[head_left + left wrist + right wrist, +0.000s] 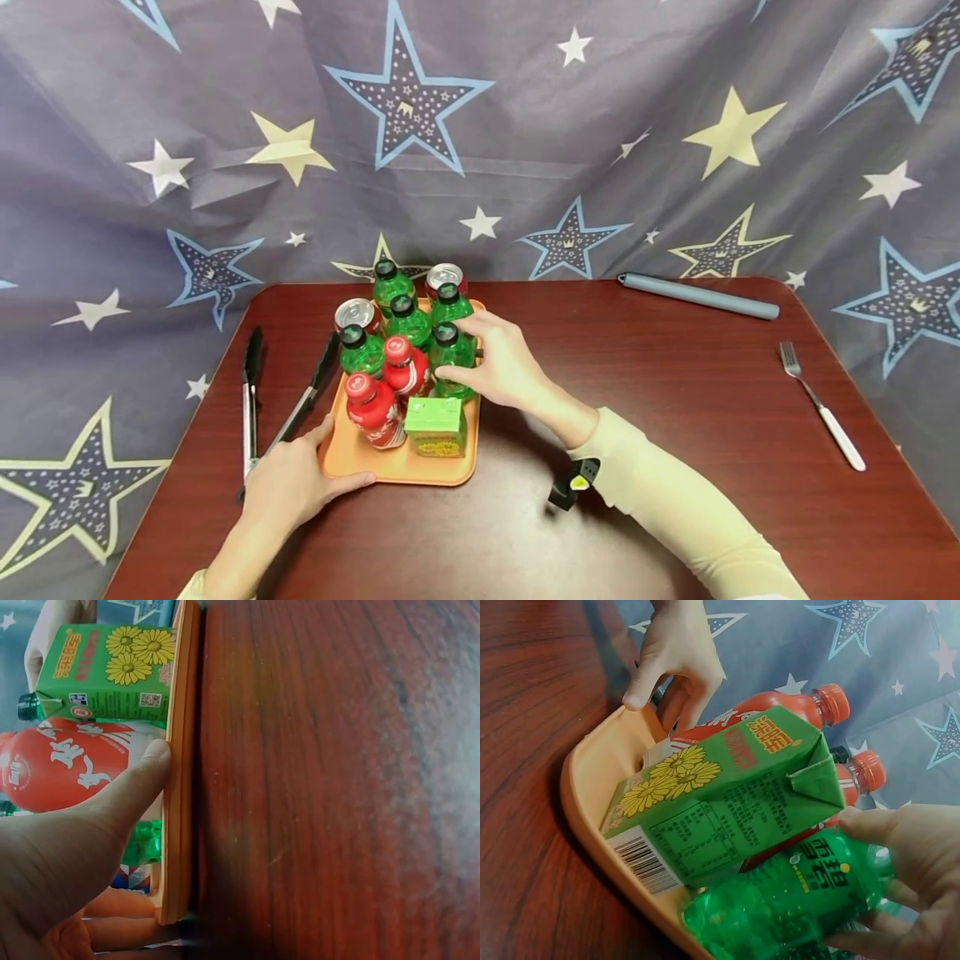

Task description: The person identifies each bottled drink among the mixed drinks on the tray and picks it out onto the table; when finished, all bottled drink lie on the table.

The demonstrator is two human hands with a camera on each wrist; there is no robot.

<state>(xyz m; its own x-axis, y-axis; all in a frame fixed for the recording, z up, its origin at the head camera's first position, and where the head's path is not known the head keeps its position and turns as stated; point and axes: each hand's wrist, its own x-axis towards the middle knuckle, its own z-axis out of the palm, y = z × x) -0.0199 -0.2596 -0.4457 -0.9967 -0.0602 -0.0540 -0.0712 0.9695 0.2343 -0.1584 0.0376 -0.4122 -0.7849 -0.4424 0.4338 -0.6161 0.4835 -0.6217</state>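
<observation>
An orange tray [360, 465] on the table carries several green bottles with black caps, two red bottles [375, 412], two cans [356, 315] and a green drink carton [437, 429] with yellow flowers. My left hand [288, 483] grips the tray's near left corner, thumb along the front rim [176, 825] and fingers at the left side. With thumb and fingers, my right hand [506, 358] holds the green bottle [780, 907] at the tray's right side, just behind the carton. The bottle leans against or stands close to the carton; I cannot tell which.
Spread tongs [250, 408] with black tips lie left of the tray, partly behind my left hand. A grey-blue rod [697, 296] lies along the table's far right edge. Nearer on the right is a fork [821, 404] with a white handle. Star-patterned cloth [570, 167] hangs behind the table.
</observation>
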